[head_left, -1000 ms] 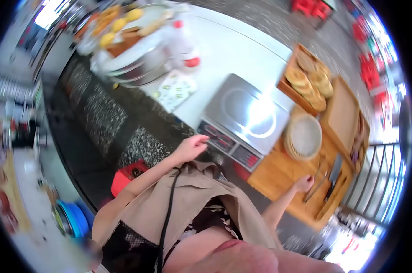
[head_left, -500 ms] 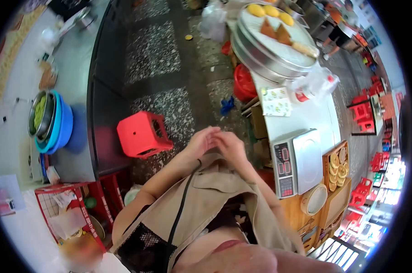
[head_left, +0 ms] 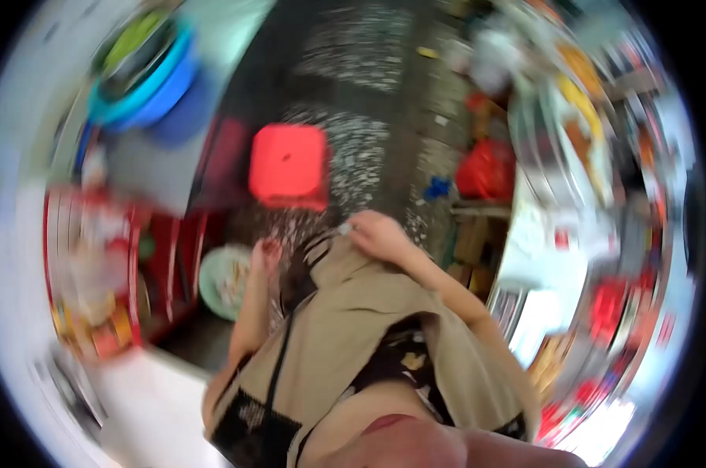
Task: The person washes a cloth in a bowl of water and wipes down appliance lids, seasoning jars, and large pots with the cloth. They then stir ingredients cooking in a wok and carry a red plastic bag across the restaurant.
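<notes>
My right hand [head_left: 378,235] is at the front of the tan apron [head_left: 361,292], its fingers closed on the apron's far edge. A small pale bit shows at those fingertips, too blurred to name. My left hand [head_left: 267,256] hangs low at my left side, apart from the right one. Its fingers look partly curled but are smeared by motion. Dark patterned cloth [head_left: 296,277] shows between the left hand and the apron. Beyond the hands a red plastic stool [head_left: 289,165] stands on the floor.
A pale green basin [head_left: 224,281] with scraps sits beside a red rack [head_left: 138,269] at left. Blue basins [head_left: 154,101] stand on the left counter. At right are a white table [head_left: 536,257], stacked steamers [head_left: 544,144] and a red bag [head_left: 487,170].
My hands have come apart: the left dropped down and left, the right stayed at the apron front. The view has turned, bringing the stool and the green basin nearer the middle.
</notes>
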